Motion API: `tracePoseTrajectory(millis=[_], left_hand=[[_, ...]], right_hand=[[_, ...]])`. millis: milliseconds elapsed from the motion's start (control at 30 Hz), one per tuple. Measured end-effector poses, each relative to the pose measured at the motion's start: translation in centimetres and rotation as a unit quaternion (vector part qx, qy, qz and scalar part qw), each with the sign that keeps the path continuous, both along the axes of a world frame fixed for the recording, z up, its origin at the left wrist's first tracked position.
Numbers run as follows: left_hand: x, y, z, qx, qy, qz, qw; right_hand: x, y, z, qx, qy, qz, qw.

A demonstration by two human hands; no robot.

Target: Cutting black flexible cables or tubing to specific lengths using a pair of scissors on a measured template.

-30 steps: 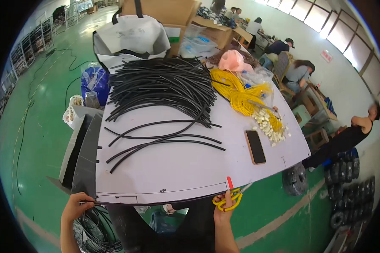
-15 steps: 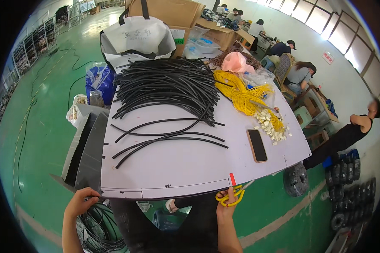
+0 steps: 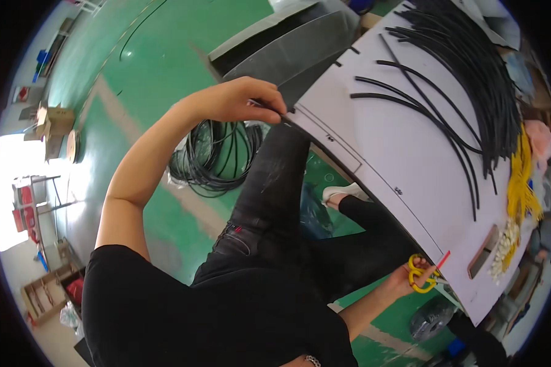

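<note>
fingers on the left hand [image 3: 243, 98] are bent over at the table corner, thumb and fingertips nearly together. something thin and dark shows right at the tips, but honestly can't tell if it's properly gripped. right hand [image 3: 403, 279] is down at the far end of that same edge, fingers curled around the yellow-handled scissors [image 3: 433, 282], one finger sticking out just beside a red strip [image 3: 444, 259] on the table. a dark line runs along the edge between both hands, can't tell if it's tubing or just the edge itself.

table [image 3: 343, 116] is white with thin drawn lines along that side. a few loose black tubes [image 3: 436, 120] lie curved across it, next to a big black pile [image 3: 471, 67]. phone [image 3: 482, 252], yellow wire [image 3: 519, 183] and small white pieces [image 3: 503, 251] are bunched past those.

floor [image 3: 165, 55] is green, with a coil of black cable [image 3: 208, 179] near the person's leg and cardboard boxes [image 3: 54, 122] way off left.
</note>
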State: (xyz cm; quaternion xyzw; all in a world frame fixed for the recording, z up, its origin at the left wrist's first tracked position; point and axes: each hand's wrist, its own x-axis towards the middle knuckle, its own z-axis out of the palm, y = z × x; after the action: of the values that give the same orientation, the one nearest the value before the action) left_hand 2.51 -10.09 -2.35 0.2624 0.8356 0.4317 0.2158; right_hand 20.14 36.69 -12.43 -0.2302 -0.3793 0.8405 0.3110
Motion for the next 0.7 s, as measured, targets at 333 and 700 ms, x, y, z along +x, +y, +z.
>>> tracePoseTrajectory(millis=[333,700], left_hand=[[1.4,-1.2,-0.8,-0.044,-0.053,0.025,0.997],[1.3,0.4,-0.8,-0.145,0.096,0.038,0.984]], right_hand=[[0.8,-1.5,0.7,-0.033,-0.015,-0.011,0.999],[0.6,-2.7,0.0,-0.036,-0.015,-0.076,0.996]])
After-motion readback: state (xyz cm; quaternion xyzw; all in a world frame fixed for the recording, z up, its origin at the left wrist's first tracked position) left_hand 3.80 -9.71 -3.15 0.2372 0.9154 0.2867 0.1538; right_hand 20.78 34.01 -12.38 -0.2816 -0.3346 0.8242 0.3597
